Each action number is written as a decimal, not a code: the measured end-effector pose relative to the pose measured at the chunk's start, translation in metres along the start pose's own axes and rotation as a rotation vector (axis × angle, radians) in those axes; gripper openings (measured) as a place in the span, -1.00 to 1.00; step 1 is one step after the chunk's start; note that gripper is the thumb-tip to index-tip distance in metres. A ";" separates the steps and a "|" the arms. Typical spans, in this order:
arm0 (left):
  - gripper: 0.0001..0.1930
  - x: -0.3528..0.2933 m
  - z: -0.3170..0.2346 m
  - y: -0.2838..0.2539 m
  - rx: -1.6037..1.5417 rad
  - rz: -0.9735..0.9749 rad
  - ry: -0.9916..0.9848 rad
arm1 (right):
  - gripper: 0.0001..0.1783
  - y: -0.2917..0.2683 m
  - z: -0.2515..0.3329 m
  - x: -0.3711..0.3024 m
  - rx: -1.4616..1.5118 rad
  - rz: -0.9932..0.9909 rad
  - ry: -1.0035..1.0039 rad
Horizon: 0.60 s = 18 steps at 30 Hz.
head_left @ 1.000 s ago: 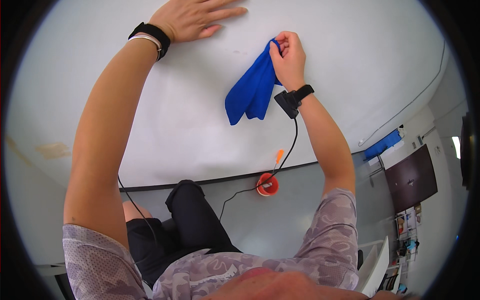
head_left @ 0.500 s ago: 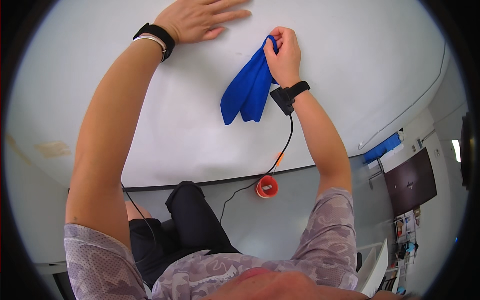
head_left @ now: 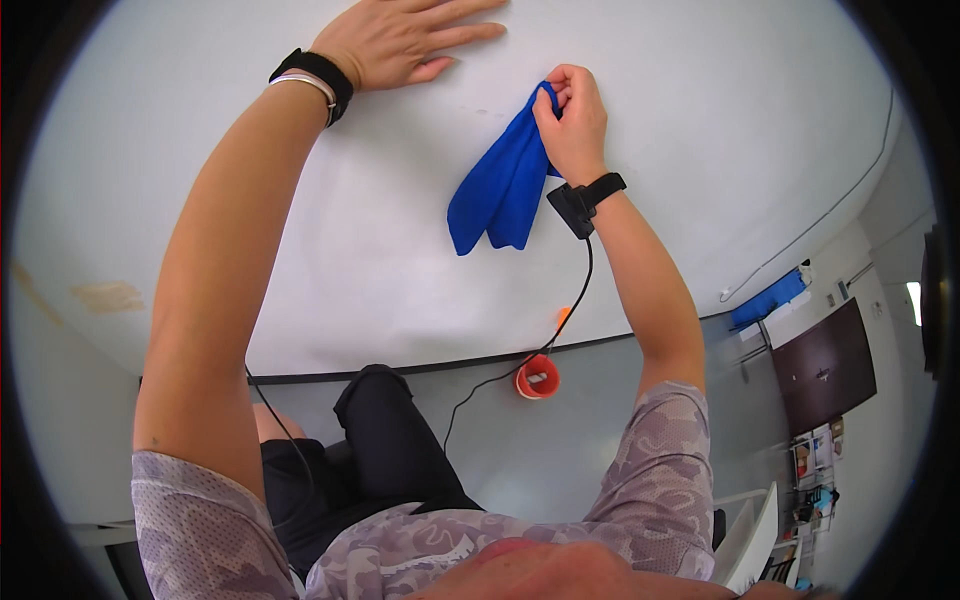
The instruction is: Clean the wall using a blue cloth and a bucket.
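Observation:
My right hand (head_left: pixel 575 122) pinches one end of a blue cloth (head_left: pixel 503 190) between thumb and fingers. From that grip the cloth hangs down in loose folds toward the lower left, in front of a wide white wall surface (head_left: pixel 370 230). To the left and higher up, my left hand (head_left: pixel 402 42) rests flat on the same surface with its fingers spread; the upper edge of the view cuts part of it off. Nothing is in that hand. A black strap with a small dark box (head_left: pixel 572 208) and a cable circles my right wrist, and a black band (head_left: pixel 322 80) my left.
An orange-red bucket (head_left: pixel 538 378) stands on the grey floor (head_left: pixel 500 425) below the wall, with an orange object (head_left: pixel 565 317) near it. The thin black cable (head_left: pixel 580 290) trails from my right wrist past the bucket. A dark door-like panel (head_left: pixel 825 365) and shelves (head_left: pixel 818 470) are at the right.
My right hand and the blue cloth sit slightly lower and farther right in the view. My left hand stays spread on the wall, and the whole scene shifts slightly.

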<state>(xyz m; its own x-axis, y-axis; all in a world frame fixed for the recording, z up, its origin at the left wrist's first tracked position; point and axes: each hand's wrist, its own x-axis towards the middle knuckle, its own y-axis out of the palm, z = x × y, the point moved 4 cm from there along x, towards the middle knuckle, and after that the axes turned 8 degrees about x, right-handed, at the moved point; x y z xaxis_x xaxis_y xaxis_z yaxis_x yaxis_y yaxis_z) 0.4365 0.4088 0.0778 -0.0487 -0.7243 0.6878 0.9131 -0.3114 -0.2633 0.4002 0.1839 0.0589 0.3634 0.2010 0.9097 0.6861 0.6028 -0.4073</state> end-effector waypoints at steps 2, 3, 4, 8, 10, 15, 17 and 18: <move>-0.46 0.000 0.001 0.001 -0.004 0.009 -0.004 | -0.74 -0.003 -0.006 -0.004 -0.003 -0.042 0.075; -0.46 0.000 0.001 0.001 -0.002 0.003 -0.001 | -0.74 -0.004 -0.008 -0.005 -0.003 -0.042 0.074; -0.46 0.001 0.001 0.000 0.000 -0.004 0.001 | -0.74 -0.006 -0.011 -0.007 0.020 -0.057 0.109; -0.46 0.000 0.000 -0.002 0.000 -0.003 0.006 | -0.75 -0.004 -0.003 -0.004 0.063 -0.060 0.052; -0.46 -0.003 0.000 -0.002 0.002 -0.005 -0.004 | -0.77 0.004 0.007 0.000 0.073 -0.012 -0.023; -0.46 0.002 -0.002 0.002 0.009 -0.009 -0.001 | -0.81 0.000 0.007 0.001 0.000 0.033 -0.029; -0.46 0.007 -0.001 0.002 0.005 -0.012 0.000 | -0.83 -0.003 -0.002 0.002 0.199 0.017 0.158; -0.45 0.008 0.001 0.002 0.007 -0.009 0.000 | -0.83 -0.003 0.002 0.005 0.237 0.009 0.177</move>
<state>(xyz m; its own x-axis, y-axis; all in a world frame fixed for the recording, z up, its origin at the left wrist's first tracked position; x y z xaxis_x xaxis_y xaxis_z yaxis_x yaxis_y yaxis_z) 0.4381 0.4033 0.0835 -0.0563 -0.7213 0.6903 0.9154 -0.3134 -0.2528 0.3991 0.1847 0.0645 0.4873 0.0815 0.8694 0.5236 0.7695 -0.3656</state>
